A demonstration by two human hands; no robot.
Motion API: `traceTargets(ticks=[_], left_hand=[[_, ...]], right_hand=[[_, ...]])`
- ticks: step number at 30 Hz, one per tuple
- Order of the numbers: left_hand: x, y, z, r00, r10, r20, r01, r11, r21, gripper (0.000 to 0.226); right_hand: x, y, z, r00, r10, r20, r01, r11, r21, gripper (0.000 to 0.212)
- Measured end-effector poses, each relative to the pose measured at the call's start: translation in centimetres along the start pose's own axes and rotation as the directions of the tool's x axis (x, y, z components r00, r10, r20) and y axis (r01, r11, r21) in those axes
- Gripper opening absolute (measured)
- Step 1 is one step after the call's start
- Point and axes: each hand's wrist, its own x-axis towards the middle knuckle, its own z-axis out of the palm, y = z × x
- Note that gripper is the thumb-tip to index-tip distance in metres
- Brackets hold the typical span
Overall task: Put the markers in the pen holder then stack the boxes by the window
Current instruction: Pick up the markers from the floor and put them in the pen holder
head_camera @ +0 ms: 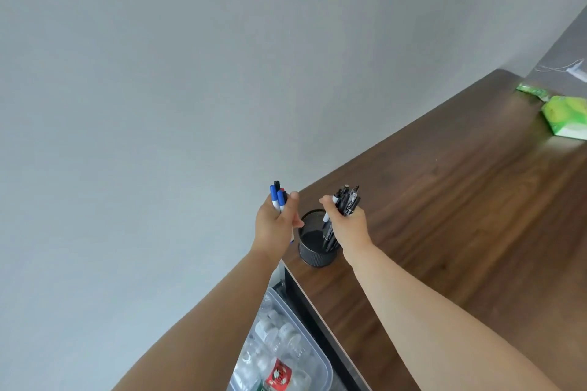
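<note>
Above the mesh pen holder [314,244] on the counter [444,216], both hands are full. The left hand [274,225] grips blue-capped markers [278,198]. The right hand [347,225] clasps a bundle of black pens [346,200].

No text is readable; the red bottle label [279,373] is blurred.

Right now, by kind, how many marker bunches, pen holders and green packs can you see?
Marker bunches: 2, the blue-capped bunch in the left hand and the black bunch in the right hand
Black mesh pen holder: 1
Green packs: 2, the far pack and the near pack
Total: 5
</note>
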Motion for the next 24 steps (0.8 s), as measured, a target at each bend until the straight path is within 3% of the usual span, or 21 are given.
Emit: traceTargets(ticks=[2,6,10,13,15,18,24], left_hand=[[0.7,-0.4,0.5,1.000,-0.017,0.018,0.017,1.000,-0.012,0.030],[1.6,-0.9,1.6,0.999,-0.017,0.051,0.020,0.998,-0.052,0.031],[1.9,-1.6,2.5,0.996,-0.042,0.084,0.043,0.999,-0.017,0.030],[2.3,-2.2,3.1,0.995,0.015,0.102,-0.018,1.000,0.024,0.035],[2.4,-2.6,3.5,0.994,0.020,0.107,-0.030,0.995,0.091,0.036],[2.0,-3.2,3.9,0.994,-0.013,0.106,-0.007,0.983,0.185,0.012],[1.9,-5.9,3.3,0.977,-0.036,0.211,-0.062,0.897,0.438,0.020]], right_hand=[[1.1,1.9,-0.1,0.999,0.014,-0.033,-0.016,0.997,-0.070,0.041],[3.2,4.8,-0.7,0.999,0.021,0.043,-0.014,0.988,-0.156,0.044],[1.3,1.8,-1.4,0.990,0.072,0.118,-0.054,0.988,-0.147,0.052],[1.5,1.6,-1.9,0.988,0.095,0.124,-0.084,0.992,-0.090,0.054],[1.7,1.8,-2.1,0.988,0.120,0.098,-0.115,0.991,-0.062,0.058],[1.8,2.1,-2.6,0.987,0.135,0.093,-0.130,0.990,-0.061,0.060],[1.7,2.6,-3.5,0.980,0.152,0.132,-0.140,0.986,-0.093,0.061]])
